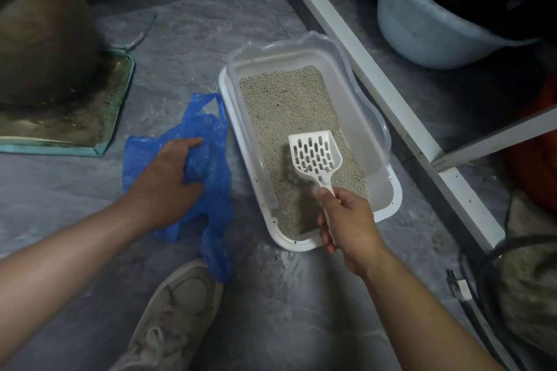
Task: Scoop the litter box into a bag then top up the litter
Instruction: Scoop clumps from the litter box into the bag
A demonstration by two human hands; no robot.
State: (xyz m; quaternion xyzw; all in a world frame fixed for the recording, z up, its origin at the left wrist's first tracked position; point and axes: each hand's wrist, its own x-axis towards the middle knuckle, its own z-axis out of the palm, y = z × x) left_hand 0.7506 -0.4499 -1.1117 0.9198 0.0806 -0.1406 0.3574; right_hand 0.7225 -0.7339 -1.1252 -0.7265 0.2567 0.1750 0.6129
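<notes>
A white litter box (388, 190) with a clear rim sits on the grey floor, holding beige litter (289, 111). My right hand (346, 226) grips the handle of a white slotted scoop (315, 152), whose head hovers over the litter near the box's front; a few granules lie in it. Left of the box a crumpled blue plastic bag (211, 190) lies on the floor. My left hand (164, 181) rests on the bag with fingers curled into the plastic.
A white frame rail (361, 69) runs diagonally right of the box. A pale blue tub (422, 30) stands beyond it. A large brown pot (39, 33) on a teal-edged mat (99, 132) stands at the left. My shoe (171, 310) is at the bottom centre.
</notes>
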